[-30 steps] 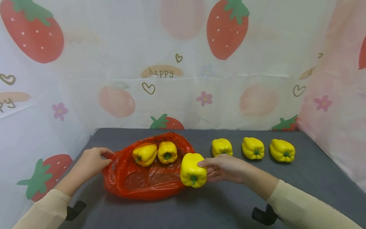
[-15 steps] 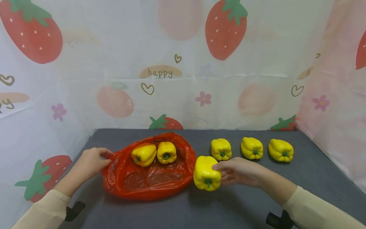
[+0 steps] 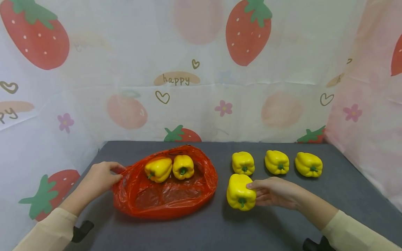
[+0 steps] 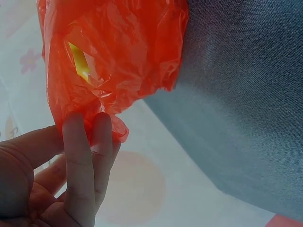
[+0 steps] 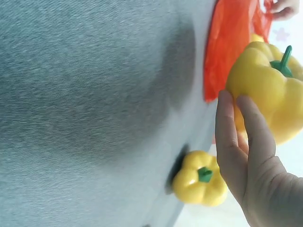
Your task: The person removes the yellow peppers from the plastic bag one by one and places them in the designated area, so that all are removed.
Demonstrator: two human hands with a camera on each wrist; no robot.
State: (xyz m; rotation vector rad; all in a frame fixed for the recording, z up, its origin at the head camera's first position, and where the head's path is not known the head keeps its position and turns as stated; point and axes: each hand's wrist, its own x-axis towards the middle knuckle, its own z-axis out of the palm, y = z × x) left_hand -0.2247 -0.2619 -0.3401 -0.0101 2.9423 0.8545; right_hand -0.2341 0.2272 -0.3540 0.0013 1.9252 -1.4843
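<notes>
My left hand [image 3: 103,177] pinches the nine-o'clock rim of a red plastic bag [image 3: 169,211], likely easily torn, and off its three o'clock a yellow bell pepper [image 3: 240,192], probably light, firm and slippery, is best held round its sides, where my right hand [image 3: 276,191] grips it.

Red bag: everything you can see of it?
The red bag looks like thin, shiny, crinkled plastic, partly see-through. It sits on the left part of the grey table, mouth wide open, front rim lower than the back. Two yellow peppers lie inside, toward the back. The left hand pinches its left edge.
</notes>
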